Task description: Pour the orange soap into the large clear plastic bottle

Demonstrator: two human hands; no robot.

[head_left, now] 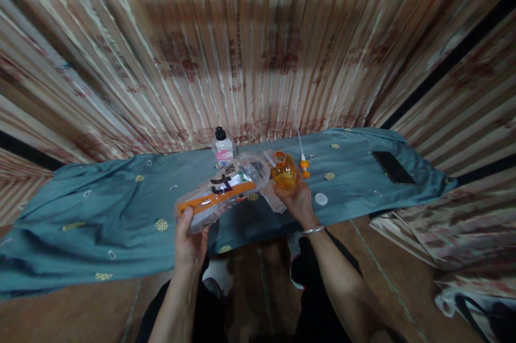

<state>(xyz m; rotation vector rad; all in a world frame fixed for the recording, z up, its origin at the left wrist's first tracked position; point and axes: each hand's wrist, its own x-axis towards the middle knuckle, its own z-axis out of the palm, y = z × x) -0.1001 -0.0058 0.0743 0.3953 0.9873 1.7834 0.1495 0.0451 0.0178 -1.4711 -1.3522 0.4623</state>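
My left hand (pixel 190 238) is wrapped round the base of a large clear bottle (pixel 220 192) with an orange label, tilted so its neck points right. In my right hand (pixel 299 200) is an amber bottle (pixel 284 173), uncapped, with some liquid in it. The two mouths are close together; whether they touch I cannot tell. Just right of the amber bottle lies an orange pump head (pixel 304 165) with a thin tube. A white round cap (pixel 321 199) rests near my right wrist. Under the bottles is a pale cloth or tissue (pixel 274 200).
A bottle with a black top (pixel 222 147) stands at the back of the table, which is covered by a teal cloth (pixel 133 214). A black phone (pixel 392 167) lies on the right side. Patterned curtains (pixel 250 52) hang close behind and at both sides.
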